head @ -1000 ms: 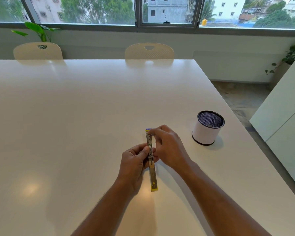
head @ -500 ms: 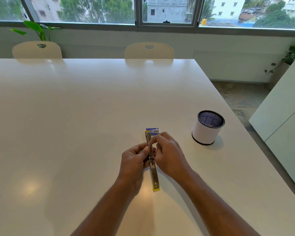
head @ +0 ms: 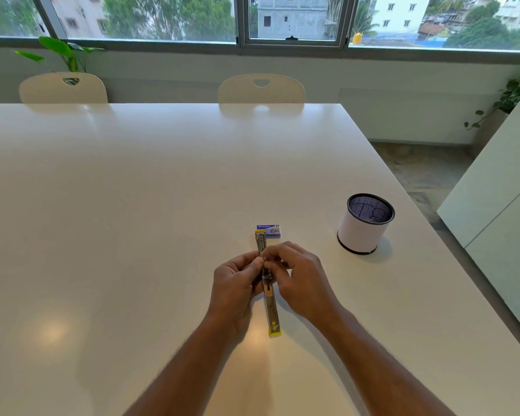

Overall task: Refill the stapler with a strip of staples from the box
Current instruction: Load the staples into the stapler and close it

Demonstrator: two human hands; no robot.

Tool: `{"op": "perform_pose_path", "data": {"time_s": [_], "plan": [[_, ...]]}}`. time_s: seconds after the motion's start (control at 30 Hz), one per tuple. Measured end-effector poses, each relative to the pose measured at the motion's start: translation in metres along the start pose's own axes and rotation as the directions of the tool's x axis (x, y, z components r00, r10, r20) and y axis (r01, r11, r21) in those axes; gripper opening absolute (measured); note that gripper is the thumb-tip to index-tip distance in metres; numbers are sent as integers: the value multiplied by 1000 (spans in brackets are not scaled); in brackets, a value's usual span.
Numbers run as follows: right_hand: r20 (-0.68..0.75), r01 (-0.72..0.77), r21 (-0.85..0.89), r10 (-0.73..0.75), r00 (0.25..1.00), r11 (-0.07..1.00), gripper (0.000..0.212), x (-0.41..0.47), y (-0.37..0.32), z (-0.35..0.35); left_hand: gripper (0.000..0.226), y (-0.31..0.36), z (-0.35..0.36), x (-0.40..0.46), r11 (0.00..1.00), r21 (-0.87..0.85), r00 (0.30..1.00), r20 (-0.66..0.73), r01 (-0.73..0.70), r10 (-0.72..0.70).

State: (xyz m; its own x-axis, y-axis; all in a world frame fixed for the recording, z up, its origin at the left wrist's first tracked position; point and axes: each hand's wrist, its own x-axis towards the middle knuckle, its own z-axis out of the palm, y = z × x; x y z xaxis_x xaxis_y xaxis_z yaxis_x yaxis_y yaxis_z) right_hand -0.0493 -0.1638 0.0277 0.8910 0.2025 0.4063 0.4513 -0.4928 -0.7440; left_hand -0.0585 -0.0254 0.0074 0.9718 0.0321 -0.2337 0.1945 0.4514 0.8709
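Since a second ago the right hand [head: 300,274] has slid nearer along the stapler [head: 267,283], uncovering the box [head: 269,230] (just beyond its far tip). Both grips pinch mid-length; left hand [head: 234,283] alongside; long axis lies away-to-near on the table [head: 132,205].

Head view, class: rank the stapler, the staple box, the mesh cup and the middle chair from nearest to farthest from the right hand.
1. Stapler: held by the right hand at its middle.
2. Staple box: just beyond the fingers, on the table.
3. Mesh cup: off to the right.
4. Middle chair: across the table, by the window.
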Motion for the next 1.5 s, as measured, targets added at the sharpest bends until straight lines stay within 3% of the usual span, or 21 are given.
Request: {"op": "perform_pose_path", "data": {"time_s": [0.53,0.6,0.7,0.83,1.03,1.13,1.3,1.4,1.5], "plan": [[25,131,38,-131,991,991,29,-10,0,-5,23,3,2,2,999,-36,999,-34,7,-8],[-33,91,14,-91,995,996,35,-5,3,-7,23,3,3,2,998,-54,999,-51,16,-19],[-205,-86,-124,60,977,988,37,12,19,-14,23,4,3,2,996,-79,996,-76,34,-40],[-36,-285,-361,292,956,888,31,27,49,-22,23,5,3,1,994,-96,996,-66,59,-66],[-24,-215,-420,226,974,881,15,28,54,-14,22,6,3,1,995,-83,996,-60,57,-62],[-48,-231,-389,231,972,892,12,27,52,-11,22,6,3,1,995,-79,996,-62,59,-64],[-102,-265,-63,258,961,962,10,26,31,-16,23,7,3,1,995,-82,996,-52,62,-66],[-129,-170,30,173,976,985,14,28,16,-17,24,7,2,0,995,-85,997,-50,60,-65],[-109,11,-63,-17,994,998,17,29,7,-15,23,6,1,1,994,-92,997,-46,53,-58]]}}
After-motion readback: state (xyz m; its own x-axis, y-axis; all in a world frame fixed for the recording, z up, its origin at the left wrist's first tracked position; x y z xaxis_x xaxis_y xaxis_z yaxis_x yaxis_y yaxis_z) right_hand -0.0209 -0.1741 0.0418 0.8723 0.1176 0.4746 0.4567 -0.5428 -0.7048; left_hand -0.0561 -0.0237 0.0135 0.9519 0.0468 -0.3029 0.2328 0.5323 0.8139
